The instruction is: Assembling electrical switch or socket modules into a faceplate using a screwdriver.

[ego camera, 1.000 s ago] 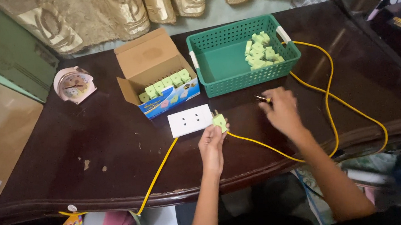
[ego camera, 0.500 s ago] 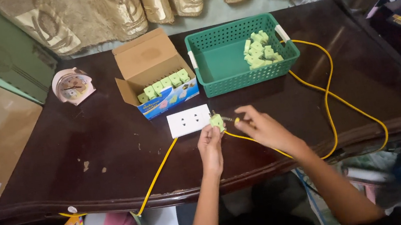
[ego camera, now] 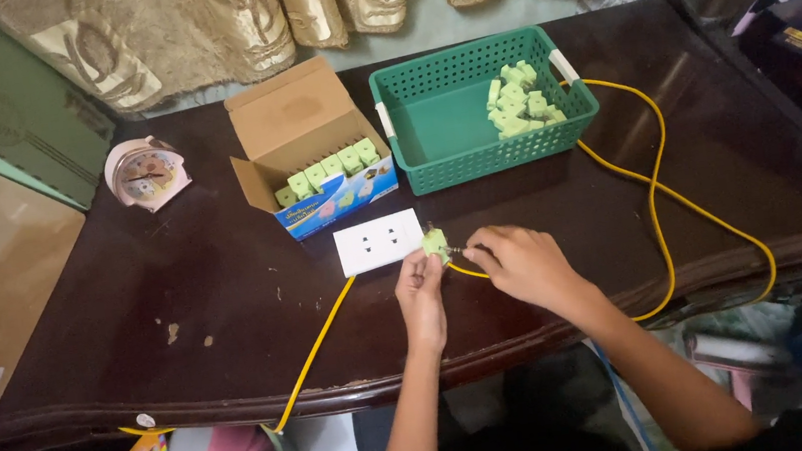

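Observation:
My left hand [ego camera: 420, 290] pinches a small light green plug [ego camera: 434, 243] just right of a white socket plate [ego camera: 379, 241] lying on the dark wooden table [ego camera: 126, 287]. My right hand [ego camera: 524, 264] is closed on a thin metal tool [ego camera: 460, 249] whose tip touches the plug. A yellow cable [ego camera: 656, 188] loops across the table from near my hands to the right and another stretch runs off the front edge.
A green plastic basket [ego camera: 442, 145] behind my hands holds several green plugs [ego camera: 519, 103]. An open cardboard box [ego camera: 304, 126] to its left holds a row of the same plugs. A pink alarm clock [ego camera: 146, 174] sits at the far left. Curtains hang behind.
My right hand has come in from the right of the table to the plug in my left hand, bringing the tool's tip against it. My left hand has stayed in place.

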